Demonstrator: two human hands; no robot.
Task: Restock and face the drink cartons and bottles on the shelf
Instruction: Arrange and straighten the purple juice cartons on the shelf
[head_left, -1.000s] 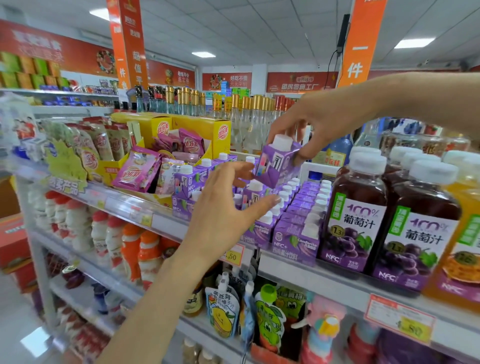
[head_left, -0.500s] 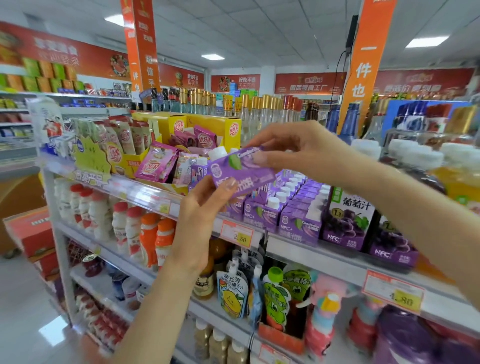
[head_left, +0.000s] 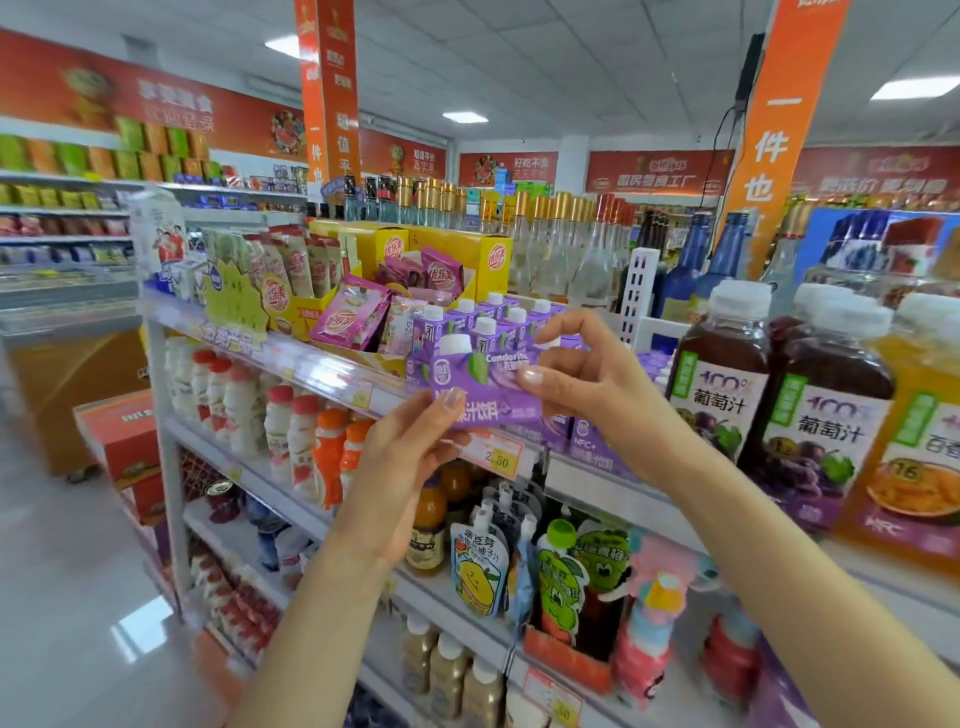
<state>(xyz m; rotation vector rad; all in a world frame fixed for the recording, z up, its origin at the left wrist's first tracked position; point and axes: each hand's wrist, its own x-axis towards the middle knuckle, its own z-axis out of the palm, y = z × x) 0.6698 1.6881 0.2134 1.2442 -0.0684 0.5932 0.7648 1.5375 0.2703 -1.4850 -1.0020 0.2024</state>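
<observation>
While I face a shop shelf (head_left: 322, 364), both hands hold one purple carton (head_left: 485, 387) up in front of its top tier, approx. centre of view. Left hand (head_left: 405, 457) comes from below: thumb pressed on the carton's lower-left front, other fingers behind it. Right hand (head_left: 592, 384) comes from the right: thumb pinches the carton's right end, index finger curled above, clear of it. Carton front faces me w/ its white cap (head_left: 454, 343) at top left. It is off the shelf, held in the air just before the shelf edge.

Behind it on the top tier stands a row of matching cartons (head_left: 498, 322), caps up. Right of those: two dark grape juice bottles (head_left: 722, 405) w/ white lids, then an orange juice bottle (head_left: 919, 441) at the frame edge. Left of the row: pink sachets (head_left: 348, 317) leaning out of yellow boxes (head_left: 447, 249). A price tag (head_left: 496, 457) reading 2.50 hangs on the shelf edge below the held carton.

Next tier down: white bottles (head_left: 249, 415) w/ red caps, orange bottles (head_left: 337, 452), spouted drink pouches (head_left: 478, 566). Clear glass bottles (head_left: 545, 244) w/ gold tops line up behind the shelf. Orange banners (head_left: 779, 130) hang from the ceiling.
</observation>
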